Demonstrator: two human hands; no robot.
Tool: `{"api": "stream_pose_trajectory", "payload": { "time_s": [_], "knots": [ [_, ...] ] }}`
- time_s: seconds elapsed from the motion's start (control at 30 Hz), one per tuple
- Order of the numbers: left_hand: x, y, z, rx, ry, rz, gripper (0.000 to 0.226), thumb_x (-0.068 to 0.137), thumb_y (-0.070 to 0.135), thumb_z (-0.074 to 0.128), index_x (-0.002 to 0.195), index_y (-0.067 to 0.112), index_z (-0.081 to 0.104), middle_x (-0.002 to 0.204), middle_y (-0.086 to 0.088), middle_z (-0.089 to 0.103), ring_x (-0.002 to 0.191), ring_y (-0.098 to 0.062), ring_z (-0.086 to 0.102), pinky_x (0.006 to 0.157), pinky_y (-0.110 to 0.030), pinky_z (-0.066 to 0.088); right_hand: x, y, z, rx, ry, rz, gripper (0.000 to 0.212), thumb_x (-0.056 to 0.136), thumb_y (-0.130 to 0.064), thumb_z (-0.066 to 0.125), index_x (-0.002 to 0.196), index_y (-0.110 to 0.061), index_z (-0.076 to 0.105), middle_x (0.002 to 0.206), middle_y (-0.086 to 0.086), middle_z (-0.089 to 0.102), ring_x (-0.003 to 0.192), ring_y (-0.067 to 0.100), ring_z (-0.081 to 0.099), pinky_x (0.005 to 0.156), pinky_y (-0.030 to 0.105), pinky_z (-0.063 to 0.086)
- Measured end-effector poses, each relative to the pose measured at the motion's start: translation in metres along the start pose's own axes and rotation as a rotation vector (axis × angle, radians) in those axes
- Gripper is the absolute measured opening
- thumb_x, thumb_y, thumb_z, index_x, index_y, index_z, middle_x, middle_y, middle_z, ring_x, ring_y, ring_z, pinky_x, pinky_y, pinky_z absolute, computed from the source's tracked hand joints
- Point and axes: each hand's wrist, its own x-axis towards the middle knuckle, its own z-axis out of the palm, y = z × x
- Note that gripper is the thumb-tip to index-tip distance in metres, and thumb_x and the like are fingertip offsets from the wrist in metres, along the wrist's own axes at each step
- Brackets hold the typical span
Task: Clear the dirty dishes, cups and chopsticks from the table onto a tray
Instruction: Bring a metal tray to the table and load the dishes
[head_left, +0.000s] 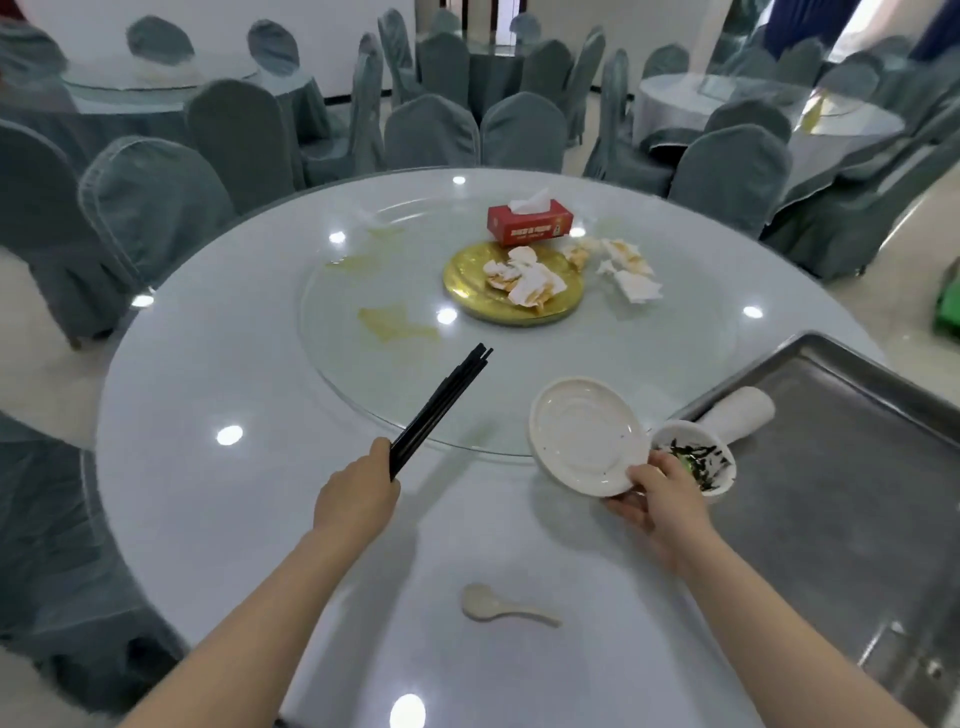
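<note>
Your left hand (358, 499) is curled round a bundle of black chopsticks (441, 408); your right hand (657, 491) pinches a white plate (584, 434).

The chopsticks slant up and away from your fist, their tips over the edge of the glass turntable (363, 291). A white spoon (506, 605) lies on the table (208, 374) between your forearms. On the turntable sit a gold plate (462, 283) with crumpled tissues, a red tissue box (530, 223) behind it, and more tissues (628, 273) just to its right. The white plate is tilted, thumb on its rim, fingers beneath. Just right of it, a cup (698, 460) with dark leaves lies tipped at the edge of the metal tray (857, 483), with a white roll (740, 413) behind it in the tray.
</note>
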Motion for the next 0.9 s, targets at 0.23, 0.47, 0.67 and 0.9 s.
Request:
{"api": "stream_pose_trajectory", "payload": {
  "time_s": [0.23,0.47,0.67,0.9],
  "knots": [
    [0.028,0.116,0.009,-0.047,0.012,0.244,0.022,0.088,0.013,0.041,0.108,0.022,0.039,0.067,0.002,0.05,0.054,-0.019,0.045,0.045,-0.03,0.027,0.016,-0.037,-0.107,0.163,0.26,-0.076,0.026,0.092,0.004,0.043,0.114,-0.007,0.048,0.098,0.013,0.061,0.07,0.026,0.065,0.046,0.028,0.056],
    [0.054,0.222,0.043,-0.028,-0.051,0.315,0.026,0.087,0.014,0.042,0.111,0.023,0.04,0.067,0.003,0.049,0.057,-0.02,0.047,0.046,-0.031,0.027,0.065,-0.028,-0.21,0.201,0.457,0.015,0.04,0.093,0.007,0.039,0.133,0.003,0.038,0.123,0.028,0.053,0.07,0.028,0.064,0.046,0.028,0.057],
    [0.076,0.287,0.075,-0.021,-0.105,0.356,0.028,0.089,0.015,0.043,0.115,0.023,0.04,0.068,0.003,0.051,0.058,-0.016,0.048,0.047,-0.03,0.031,0.121,-0.002,-0.264,0.142,0.535,0.178,0.04,0.092,0.006,0.042,0.132,0.003,0.039,0.124,0.028,0.053,0.096,0.037,0.058,0.072,0.043,0.056],
    [0.085,0.325,0.096,-0.022,-0.171,0.356,0.032,0.091,0.016,0.045,0.122,0.021,0.041,0.071,0.001,0.054,0.061,-0.019,0.052,0.05,-0.03,0.035,0.152,0.014,-0.275,0.101,0.476,0.168,0.033,0.089,-0.002,0.059,0.122,-0.004,0.055,0.112,0.017,0.063,0.08,0.025,0.068,0.06,0.031,0.057]
  ]
}}
